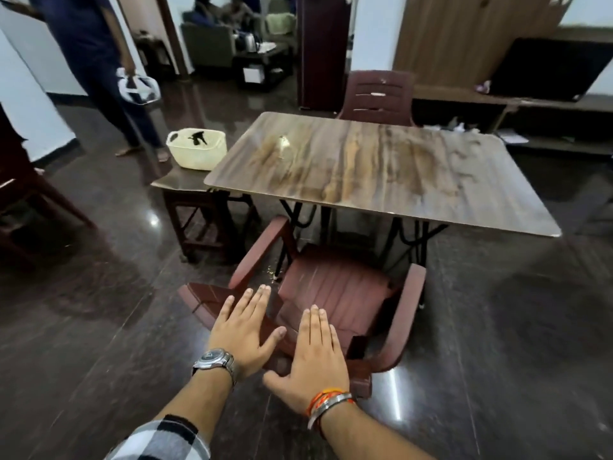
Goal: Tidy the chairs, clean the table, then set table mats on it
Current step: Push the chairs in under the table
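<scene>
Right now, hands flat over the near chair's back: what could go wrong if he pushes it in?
1. The dark red plastic armchair sits skewed; its armrest could hit the black metal table legs.
2. A jolt could shake the wood-grain folding table and roll the small pale scrap off.
3. Both the left hand and right hand lie open, so the chair may slide crookedly.

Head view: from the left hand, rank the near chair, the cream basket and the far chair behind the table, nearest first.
From the left hand:
1. Near chair, right under the palm, at the table's near edge.
2. Cream basket, ahead and left, on the low side table.
3. Far chair, beyond the table's far edge.
</scene>
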A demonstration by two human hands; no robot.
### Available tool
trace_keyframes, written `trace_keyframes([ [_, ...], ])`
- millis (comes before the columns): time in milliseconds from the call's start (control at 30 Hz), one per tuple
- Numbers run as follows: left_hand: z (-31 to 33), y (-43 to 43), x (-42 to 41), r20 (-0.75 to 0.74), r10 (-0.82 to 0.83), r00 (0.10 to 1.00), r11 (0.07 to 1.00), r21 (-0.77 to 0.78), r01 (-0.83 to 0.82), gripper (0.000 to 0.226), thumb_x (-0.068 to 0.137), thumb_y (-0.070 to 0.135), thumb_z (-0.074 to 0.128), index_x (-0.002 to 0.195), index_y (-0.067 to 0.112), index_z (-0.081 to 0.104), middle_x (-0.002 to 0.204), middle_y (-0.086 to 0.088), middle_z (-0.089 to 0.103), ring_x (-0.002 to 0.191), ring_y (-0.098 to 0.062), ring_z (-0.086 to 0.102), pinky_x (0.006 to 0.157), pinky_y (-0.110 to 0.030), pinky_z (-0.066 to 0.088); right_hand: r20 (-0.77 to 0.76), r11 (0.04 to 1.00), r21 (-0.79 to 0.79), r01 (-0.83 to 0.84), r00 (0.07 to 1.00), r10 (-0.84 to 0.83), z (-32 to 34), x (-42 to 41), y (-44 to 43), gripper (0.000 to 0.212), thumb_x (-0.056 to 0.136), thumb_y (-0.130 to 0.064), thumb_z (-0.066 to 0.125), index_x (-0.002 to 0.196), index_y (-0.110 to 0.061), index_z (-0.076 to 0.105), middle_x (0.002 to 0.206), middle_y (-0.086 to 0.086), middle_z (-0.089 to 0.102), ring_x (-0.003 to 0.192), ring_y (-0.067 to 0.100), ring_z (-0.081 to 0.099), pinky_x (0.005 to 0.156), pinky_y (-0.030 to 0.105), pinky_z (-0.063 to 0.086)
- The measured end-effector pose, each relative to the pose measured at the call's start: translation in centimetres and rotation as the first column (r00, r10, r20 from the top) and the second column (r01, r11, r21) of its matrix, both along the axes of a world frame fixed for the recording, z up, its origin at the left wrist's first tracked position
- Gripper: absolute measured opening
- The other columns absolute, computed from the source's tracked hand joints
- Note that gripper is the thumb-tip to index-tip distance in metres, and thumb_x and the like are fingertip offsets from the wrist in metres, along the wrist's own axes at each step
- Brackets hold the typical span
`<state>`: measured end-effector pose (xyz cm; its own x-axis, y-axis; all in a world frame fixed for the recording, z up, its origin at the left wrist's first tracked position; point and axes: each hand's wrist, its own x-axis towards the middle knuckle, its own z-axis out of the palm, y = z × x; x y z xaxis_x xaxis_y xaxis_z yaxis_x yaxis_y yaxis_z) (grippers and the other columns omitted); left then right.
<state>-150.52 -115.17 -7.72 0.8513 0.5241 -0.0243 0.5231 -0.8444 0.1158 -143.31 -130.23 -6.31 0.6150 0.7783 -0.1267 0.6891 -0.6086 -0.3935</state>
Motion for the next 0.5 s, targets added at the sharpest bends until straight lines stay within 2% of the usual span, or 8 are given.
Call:
trace_keyframes([
  [100,0.1,-0.8,0.6,0.035,0.008,0.999,1.0,-0.005,-0.008,0.087,0.083,0.072,0.007,0.153,0.024,-0.007,0.159,0.012,-0.004,0.147,-0.008,-0.005,0.119,-0.039,-0.007,-0.003,1.0,-0.005,0.011,1.0,-0.011,0.1,0.9,-0.6,0.121,0.066,-0.072,0.04,0.155,-0.006,-0.01,0.163,0.012,-0.018,0.15,0.022,-0.018,0.123,0.04,-0.005],
  [267,-0.1,-5.6,3.8,0.135,0.056,0.989,0.997,-0.061,-0.048,0.087,0.084,0.072,0.018,0.153,0.019,0.012,0.159,0.006,0.018,0.147,-0.018,0.014,0.116,-0.045,-0.001,0.055,0.999,-0.045,-0.011,0.998,0.014,0.0,5.0,-4.4,0.126,0.062,-0.071,0.047,0.155,-0.006,-0.007,0.164,0.012,-0.013,0.151,0.023,-0.014,0.122,0.034,-0.007],
  [433,0.3,-10.8,8.8,0.142,0.101,0.985,0.988,-0.131,-0.082,0.084,0.086,0.071,0.012,0.153,0.023,-0.005,0.161,0.007,0.001,0.148,-0.017,-0.001,0.117,-0.047,-0.006,0.102,0.991,-0.131,-0.036,0.994,0.05,0.3,11.2,-8.6,0.124,0.061,-0.068,0.049,0.156,-0.008,-0.002,0.165,0.01,-0.008,0.151,0.019,-0.01,0.123,0.032,-0.004],
  [500,0.5,-11.9,10.9,0.145,0.067,0.987,0.986,-0.158,-0.044,0.083,0.087,0.071,0.011,0.152,0.025,-0.011,0.16,0.009,-0.007,0.148,-0.015,-0.006,0.118,-0.045,-0.006,0.094,0.987,-0.158,-0.041,0.994,0.056,0.4,13.5,-9.8,0.122,0.062,-0.067,0.05,0.156,-0.008,-0.002,0.165,0.008,-0.008,0.151,0.017,-0.011,0.123,0.031,-0.004],
])
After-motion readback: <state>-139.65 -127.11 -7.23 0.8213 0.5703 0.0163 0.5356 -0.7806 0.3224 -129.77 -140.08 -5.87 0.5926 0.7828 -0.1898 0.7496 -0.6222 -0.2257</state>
